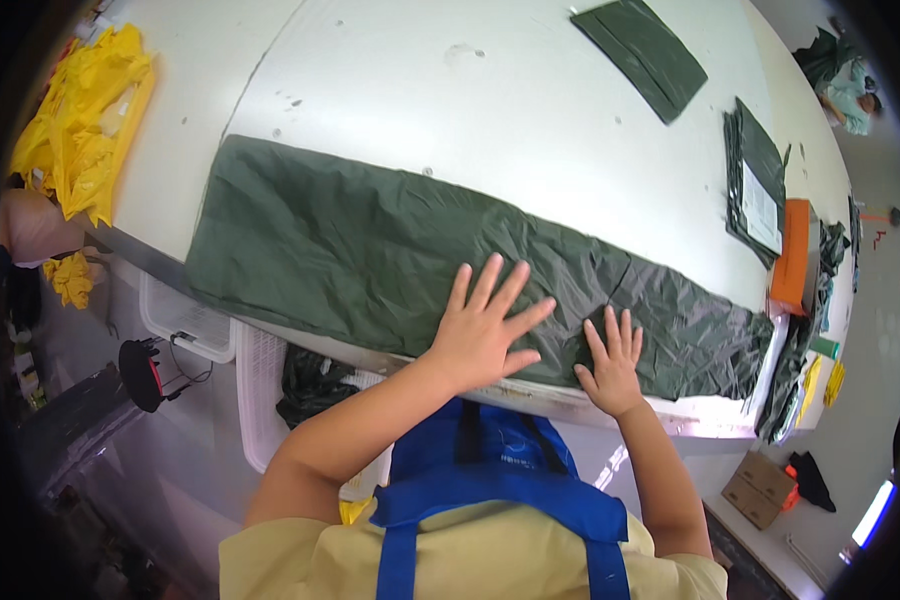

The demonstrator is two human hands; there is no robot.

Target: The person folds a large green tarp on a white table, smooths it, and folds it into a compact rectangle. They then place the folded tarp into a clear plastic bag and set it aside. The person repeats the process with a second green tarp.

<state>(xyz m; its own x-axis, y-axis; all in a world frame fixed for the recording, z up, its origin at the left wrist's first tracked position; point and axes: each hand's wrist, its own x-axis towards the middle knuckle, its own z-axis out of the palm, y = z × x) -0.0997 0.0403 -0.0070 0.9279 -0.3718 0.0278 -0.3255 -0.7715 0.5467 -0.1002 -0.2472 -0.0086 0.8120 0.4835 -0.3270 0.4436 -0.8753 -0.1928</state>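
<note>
A long strip of folded dark green, slightly shiny fabric [340, 235] lies along the near edge of the white table. It is smoother at its left end and crumpled towards the right. My left hand [482, 325] rests flat on its middle near the front edge, fingers spread. To the right of it, my right hand [613, 362] also lies flat with its fingers apart, close to a crease in the fabric. Neither hand grips anything.
A flat dark green folded packet [642, 55] lies at the far right of the white table [400, 90]. Stacked green packets [755, 180] sit beside an orange box [792, 255]. Yellow fabric [95, 120] lies far left, near another person's arm [40, 228]. White plastic baskets [258, 390] stand below the edge.
</note>
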